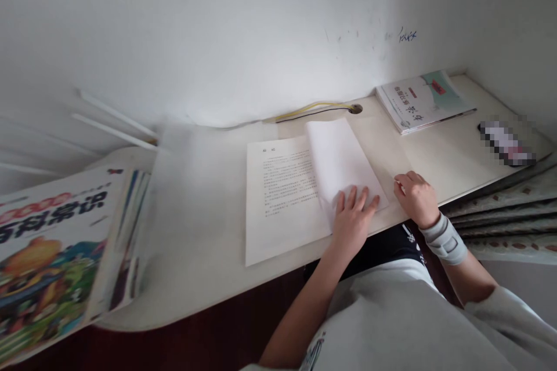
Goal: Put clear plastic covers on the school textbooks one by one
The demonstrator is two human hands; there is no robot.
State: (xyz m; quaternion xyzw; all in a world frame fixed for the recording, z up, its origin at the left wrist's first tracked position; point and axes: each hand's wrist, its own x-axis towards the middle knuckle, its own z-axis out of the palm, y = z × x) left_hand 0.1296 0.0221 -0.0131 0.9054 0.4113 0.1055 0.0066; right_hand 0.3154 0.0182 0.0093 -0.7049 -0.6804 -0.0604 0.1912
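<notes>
A sheet of printed paper point(282, 197) lies on the desk, its lines of text facing up. A blank white flap of paper point(335, 156) curves over the right side of the text and hides the ends of the lines. My left hand point(354, 214) rests flat on the lower part of this flap, fingers spread. To the right of the paper, my right hand point(416, 197) sits at the desk's front edge with its fingers curled in. Whatever is inside those fingers, if anything, is hidden. A grey wrist band point(446, 240) wraps the right wrist.
The white desk point(195, 243) runs along a wall. At left stands a stack of books point(52, 255) with a colourful cover. A thin pile of booklets point(424, 101) lies at back right, near a phone-like object point(507, 144), partly blurred out. A yellow cable point(313, 107) enters a desk hole.
</notes>
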